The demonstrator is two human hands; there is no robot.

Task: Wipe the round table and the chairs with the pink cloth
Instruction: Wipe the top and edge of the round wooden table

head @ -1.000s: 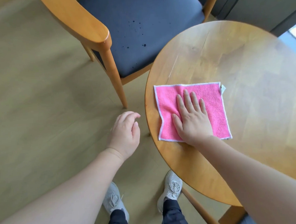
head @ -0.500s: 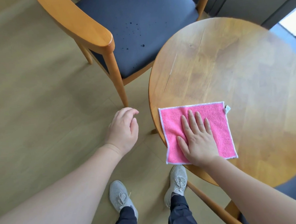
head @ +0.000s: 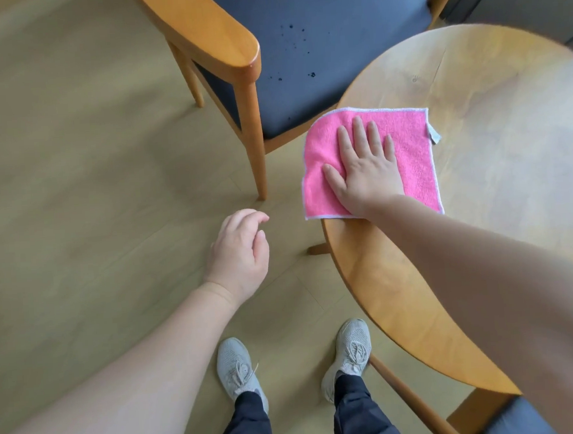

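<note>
- The pink cloth (head: 409, 162) is being pressed flat on the round table (head: 496, 157) at its left edge, with one side overhanging the rim.
- It is being held down by the right hand (head: 366, 168), fingers straight and spread; nothing is being gripped.
- The left hand (head: 238, 253) is being held over the floor, fingers loosely curled, holding nothing.
- The cloth is judged to be soft, light and limp; it is likely best driven by a flat palm at its middle, since bunching or slipping off the rim is being risked.
- A wooden chair (head: 318, 47) with a dark spotted seat is being left just beside the table, possibly crowding the stroke.
- A second chair seat (head: 515, 421) is being glimpsed at the lower right.
</note>
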